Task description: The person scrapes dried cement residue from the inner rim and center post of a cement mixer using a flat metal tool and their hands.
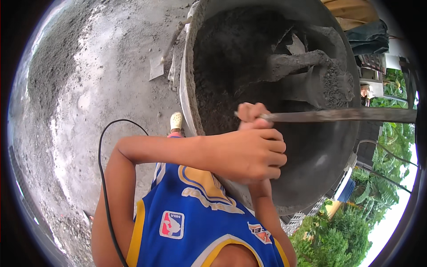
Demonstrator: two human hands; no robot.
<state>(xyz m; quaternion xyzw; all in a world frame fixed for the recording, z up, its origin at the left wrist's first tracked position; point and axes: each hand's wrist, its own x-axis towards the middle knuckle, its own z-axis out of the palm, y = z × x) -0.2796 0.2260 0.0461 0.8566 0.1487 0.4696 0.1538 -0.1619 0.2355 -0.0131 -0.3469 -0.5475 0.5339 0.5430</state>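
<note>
A large grey mixer drum [311, 178] with its mouth open takes up the middle and right of the head view. Dark, grainy cement mix [235, 53] lies inside, around caked mixing blades [293, 66]. My right hand [252, 116] is closed around the near end of a long worn bar [342, 115], which runs off to the right across the drum's mouth. Just below it, my left hand [262, 155] is curled into a fist, crossing over my right forearm. What the left fingers hold, if anything, is hidden from view.
Grey, dusty ground [111, 89] with scattered grit spreads on the left. A black cable [104, 178] loops past my left arm. One pale clog [176, 121] stands beside the drum rim. Brown cloth [351, 13] sits at the upper right, and green plants [333, 236] grow beyond.
</note>
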